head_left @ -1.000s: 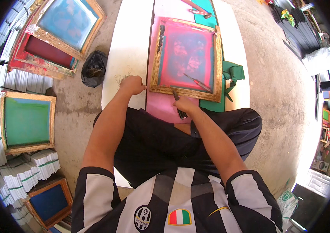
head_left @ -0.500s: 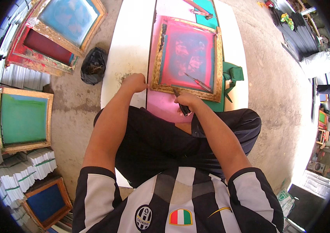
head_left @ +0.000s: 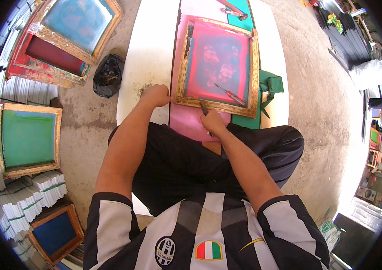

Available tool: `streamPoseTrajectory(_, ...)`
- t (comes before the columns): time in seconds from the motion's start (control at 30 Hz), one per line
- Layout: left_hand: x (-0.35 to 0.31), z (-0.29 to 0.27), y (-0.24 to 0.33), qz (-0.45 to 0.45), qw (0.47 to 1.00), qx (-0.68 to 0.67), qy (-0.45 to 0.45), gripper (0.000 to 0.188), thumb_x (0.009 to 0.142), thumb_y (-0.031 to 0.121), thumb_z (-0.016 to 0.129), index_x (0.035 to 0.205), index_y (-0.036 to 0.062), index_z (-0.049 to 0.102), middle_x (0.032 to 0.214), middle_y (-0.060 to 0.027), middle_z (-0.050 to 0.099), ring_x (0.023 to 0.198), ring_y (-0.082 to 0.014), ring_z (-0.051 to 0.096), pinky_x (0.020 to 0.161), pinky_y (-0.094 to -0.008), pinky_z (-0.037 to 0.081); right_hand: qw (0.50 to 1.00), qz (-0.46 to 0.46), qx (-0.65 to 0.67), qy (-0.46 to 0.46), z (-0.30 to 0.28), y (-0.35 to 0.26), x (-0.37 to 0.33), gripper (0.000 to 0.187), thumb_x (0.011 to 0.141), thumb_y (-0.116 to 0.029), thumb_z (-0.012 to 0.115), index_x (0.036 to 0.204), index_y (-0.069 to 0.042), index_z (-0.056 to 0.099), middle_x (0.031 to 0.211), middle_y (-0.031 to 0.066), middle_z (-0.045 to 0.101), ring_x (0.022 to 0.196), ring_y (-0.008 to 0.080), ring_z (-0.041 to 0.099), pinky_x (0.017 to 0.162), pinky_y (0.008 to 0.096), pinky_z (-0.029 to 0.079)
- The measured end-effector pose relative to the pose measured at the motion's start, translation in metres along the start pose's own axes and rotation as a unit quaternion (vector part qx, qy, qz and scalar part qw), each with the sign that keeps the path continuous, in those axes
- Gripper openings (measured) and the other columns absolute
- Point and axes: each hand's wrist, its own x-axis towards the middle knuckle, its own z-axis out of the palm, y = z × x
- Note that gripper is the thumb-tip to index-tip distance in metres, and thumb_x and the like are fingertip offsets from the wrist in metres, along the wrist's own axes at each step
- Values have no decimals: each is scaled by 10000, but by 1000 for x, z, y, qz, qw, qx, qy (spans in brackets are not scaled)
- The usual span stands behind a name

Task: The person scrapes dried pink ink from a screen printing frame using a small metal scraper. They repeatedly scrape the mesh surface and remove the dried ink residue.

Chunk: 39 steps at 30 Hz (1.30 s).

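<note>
On the long bench lies a wood-framed printing screen (head_left: 179,83) with pink and blue mesh. A thin pointed tool with a red handle (head_left: 232,95) rests across its near right corner. My right hand (head_left: 213,122) is closed around a dark-handled tool (head_left: 204,108) whose tip meets the frame's near rail; its exact kind I cannot tell. My left hand (head_left: 156,95) is closed over the white board, left of the frame's near corner and apart from it. Whatever its fingers hold is hidden. Small thin bits (head_left: 143,86) are scattered beside it.
Green cloth (head_left: 270,85) is tied at the bench's right side. Another tool (head_left: 236,11) lies beyond the frame. A black plastic bag (head_left: 108,75) sits on the floor at left. More framed screens (head_left: 29,139) and bundled white stacks (head_left: 29,195) line the left.
My right hand has shifted slightly left, turning the dark-handled tool more upright against the near rail. The frame has moved a little. My left hand has stayed in place.
</note>
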Motion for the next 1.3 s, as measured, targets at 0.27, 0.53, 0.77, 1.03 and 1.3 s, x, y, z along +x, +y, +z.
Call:
streamPoseTrajectory(0.27,-6,6,8,91,994,15,56,305,841,345,710,1036,114,750,1011,-140,731,982,-345,688,850,-471,544,990,-80,47,101,36,33,15,280,848,-262,590,821,10,651,659,161,670,592,281,680,564,426,524)
streamPoseTrajectory(0.53,-18,12,40,250,960,101,71,170,863,260,658,960,142,734,942,-103,709,964,-329,675,812,-482,547,976,-103,160,-103,21,-7,-20,165,820,-125,620,910,14,624,698,123,666,561,197,647,505,350,499)
streamPoseTrajectory(0.77,-15,14,34,243,958,125,89,152,861,228,650,953,147,740,926,-107,715,926,-335,690,799,-490,556,896,-11,369,-246,8,-12,-37,326,936,-157,606,1227,-12,572,941,154,707,760,248,705,636,381,555)
streamPoseTrajectory(1.03,-9,-6,-2,-19,987,138,84,200,854,120,629,1007,67,746,1050,-173,733,996,-334,715,821,-450,579,871,113,385,-283,-28,12,-15,281,1018,-312,570,1217,-115,542,1022,164,704,872,282,728,700,492,598)
streamPoseTrajectory(1.3,-3,-2,-16,-82,989,111,59,223,858,109,653,1054,66,751,1114,-155,731,1028,-313,717,823,-430,587,894,137,287,-316,-50,9,13,317,1027,-292,536,1241,-58,550,1011,217,720,835,321,748,640,494,621)
